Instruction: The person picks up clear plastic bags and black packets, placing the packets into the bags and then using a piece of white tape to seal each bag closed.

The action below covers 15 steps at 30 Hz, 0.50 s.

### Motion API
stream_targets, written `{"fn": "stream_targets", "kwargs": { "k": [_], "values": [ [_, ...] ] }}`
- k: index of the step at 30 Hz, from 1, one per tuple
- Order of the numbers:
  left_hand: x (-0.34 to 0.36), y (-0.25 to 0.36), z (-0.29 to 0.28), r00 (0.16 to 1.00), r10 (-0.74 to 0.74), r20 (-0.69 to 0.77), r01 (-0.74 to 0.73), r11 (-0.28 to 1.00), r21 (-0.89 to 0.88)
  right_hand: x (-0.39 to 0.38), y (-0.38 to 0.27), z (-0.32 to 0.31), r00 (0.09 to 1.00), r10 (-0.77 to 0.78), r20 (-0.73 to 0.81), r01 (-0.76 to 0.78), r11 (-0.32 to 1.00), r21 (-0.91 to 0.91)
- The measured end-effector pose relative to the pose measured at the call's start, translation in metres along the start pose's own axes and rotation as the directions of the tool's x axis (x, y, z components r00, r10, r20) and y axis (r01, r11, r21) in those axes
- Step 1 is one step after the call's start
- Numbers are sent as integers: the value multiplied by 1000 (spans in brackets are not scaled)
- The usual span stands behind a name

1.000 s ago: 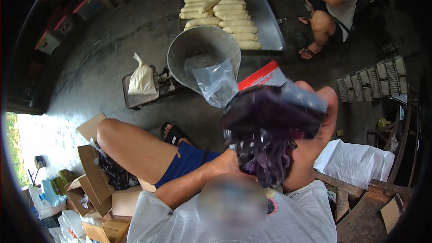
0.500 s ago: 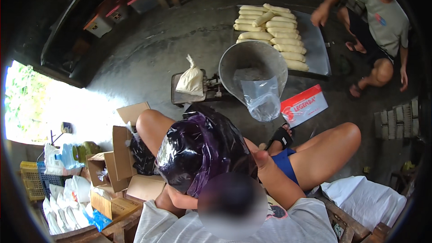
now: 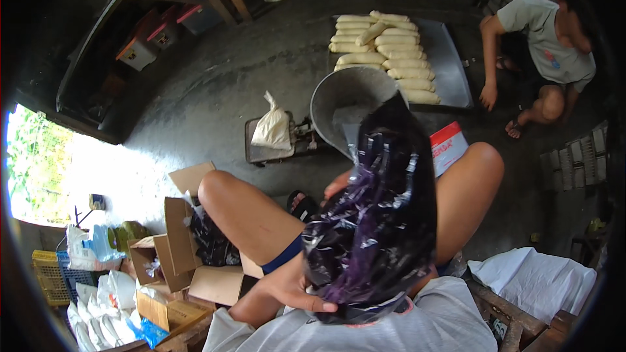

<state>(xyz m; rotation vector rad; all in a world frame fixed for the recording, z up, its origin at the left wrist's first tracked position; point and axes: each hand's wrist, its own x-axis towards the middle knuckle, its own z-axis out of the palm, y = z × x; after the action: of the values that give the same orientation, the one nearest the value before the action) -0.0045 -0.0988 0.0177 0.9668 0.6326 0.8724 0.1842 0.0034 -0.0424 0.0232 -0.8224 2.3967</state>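
Observation:
A large, shiny black-purple plastic bag (image 3: 372, 215) stands upright between my knees, its far end reaching over the rim of a grey metal scoop-shaped pan (image 3: 329, 94). My left hand (image 3: 297, 287) grips the near lower edge of the bag, thumb across the front, other fingers behind it. Past the bag's left side, part of my right hand (image 3: 338, 184) shows; the bag covers the rest of it and most of the right forearm. Beyond the bag, a tied clear bag of pale contents (image 3: 272, 128) rests on a weighing scale (image 3: 251, 145).
Several pale, long wrapped rolls (image 3: 407, 63) lie on a metal tray (image 3: 447, 58). A co-worker (image 3: 544, 42) squats at its right. Open cardboard boxes (image 3: 179, 228) and white packets (image 3: 94, 319) stand at my left. A red-white box (image 3: 450, 143) and white sacks (image 3: 531, 280) are to the right.
The black bag has swung right and stands taller, covering part of the pan. My left hand has come into view at its near edge. The co-worker's raised arm has dropped.

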Motion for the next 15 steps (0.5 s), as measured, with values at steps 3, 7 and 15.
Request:
{"fn": "stream_targets", "kwargs": {
  "k": [3, 7, 15],
  "values": [
    [2, 6, -12, 992, 85, -92, -62, 972, 226, -18, -30, 9, 989, -69, -134, 32, 964, -265],
    [59, 27, 18, 932, 360, -39, -340, 907, 250, -50, -66, 24, 955, -137, -265, -32, 836, -548],
    [129, -26, 48, 856, 372, 360, -304, 924, -232, -129, -118, 85, 853, -75, -516, -387, 573, -723]
  ]
}}
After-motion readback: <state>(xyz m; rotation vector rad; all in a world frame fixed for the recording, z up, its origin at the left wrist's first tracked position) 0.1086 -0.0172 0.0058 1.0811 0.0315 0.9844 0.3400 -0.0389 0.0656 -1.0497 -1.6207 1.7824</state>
